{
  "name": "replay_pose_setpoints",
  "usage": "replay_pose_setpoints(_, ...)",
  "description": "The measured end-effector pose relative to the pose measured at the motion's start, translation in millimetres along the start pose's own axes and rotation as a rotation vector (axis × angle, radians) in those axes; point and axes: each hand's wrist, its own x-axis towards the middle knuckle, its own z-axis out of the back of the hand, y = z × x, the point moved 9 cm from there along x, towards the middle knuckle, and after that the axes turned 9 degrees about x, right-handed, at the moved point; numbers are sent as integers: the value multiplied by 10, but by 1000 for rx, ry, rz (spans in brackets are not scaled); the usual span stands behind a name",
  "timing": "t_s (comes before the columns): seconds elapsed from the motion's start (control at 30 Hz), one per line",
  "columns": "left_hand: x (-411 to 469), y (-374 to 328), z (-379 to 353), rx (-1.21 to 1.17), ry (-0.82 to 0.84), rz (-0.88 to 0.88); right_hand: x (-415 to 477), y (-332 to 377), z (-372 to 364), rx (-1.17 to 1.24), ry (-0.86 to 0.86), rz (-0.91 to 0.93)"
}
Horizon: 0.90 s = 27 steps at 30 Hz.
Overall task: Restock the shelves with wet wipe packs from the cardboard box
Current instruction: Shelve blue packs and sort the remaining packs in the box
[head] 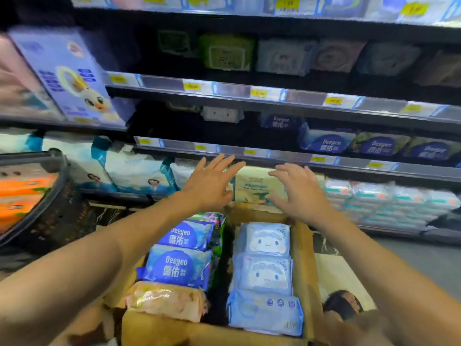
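Hovering over the cardboard box's (303, 258) far end, left hand (212, 186) and right hand (299, 193) are spread, holding nothing. Wet wipe packs (265, 274) lie in the box below the shelf (287, 156). Likely between placements; next, grip another pack.

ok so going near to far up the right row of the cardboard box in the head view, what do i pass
blue pack with three round icons → pale cartoon-face pack → second cartoon-face pack → box's far wall → beige pack on the bottom shelf
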Motion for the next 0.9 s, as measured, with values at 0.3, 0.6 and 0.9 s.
replay_pose_setpoints(0.3, -1346, 735, -514, -116, 144, 130, -318, 948, -655, 76, 218, 89)
replay_pose_setpoints(0.6, -1809, 1034, -1317, -370, 325, 318, -371, 1169, -1716, 263, 522, -109)
replay_pose_setpoints(0.9, -2143, 1220, -1804, -853, 320, 656, -687, 911, -2989, 927, 667, -726)
